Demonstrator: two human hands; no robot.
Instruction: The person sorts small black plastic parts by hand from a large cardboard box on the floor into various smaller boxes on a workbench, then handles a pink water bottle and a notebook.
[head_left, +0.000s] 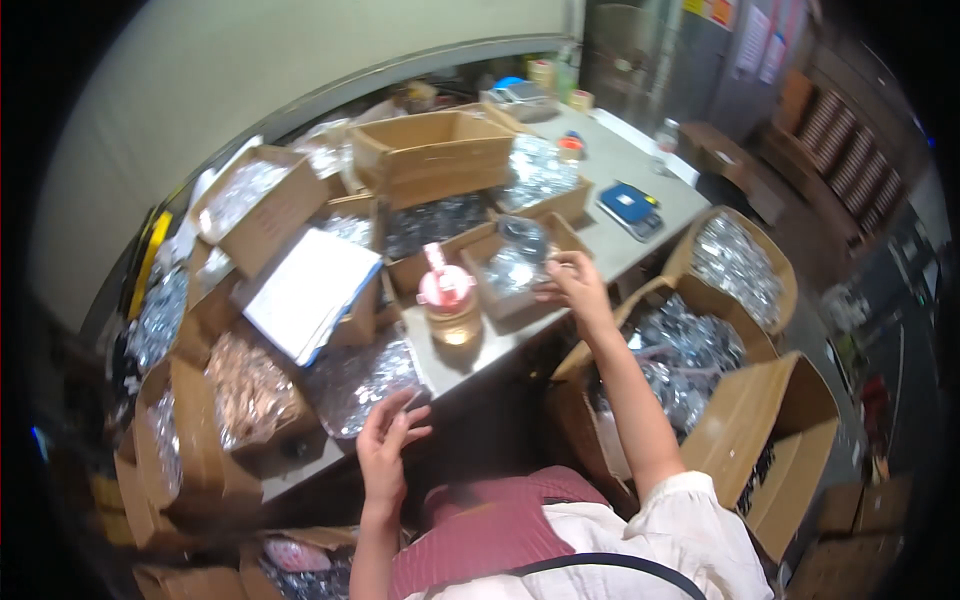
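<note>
My right hand (572,282) reaches over the right rim of a small cardboard box (516,303). Its fingers are drawn together beside a clear plastic bag (522,238) of shiny pieces; what lies between the fingertips is hard to make out. Closer to my body, my left hand (392,440) hovers at the table edge with bent fingers apart. A small pale glint shows at its fingertips, too blurred to name. Just beyond that hand lies a clear bag (365,385). Between the hands stands a jar-like cup (452,315) with a pink-and-white lid and amber contents.
Papers on a clipboard (312,290) lean on boxes at left, by a box of copper-coloured pieces (250,385). A blue scale (630,205) sits at the table's right side. Open cartons of bagged pieces (680,345) stand right of my arm. A larger carton (430,160) is behind.
</note>
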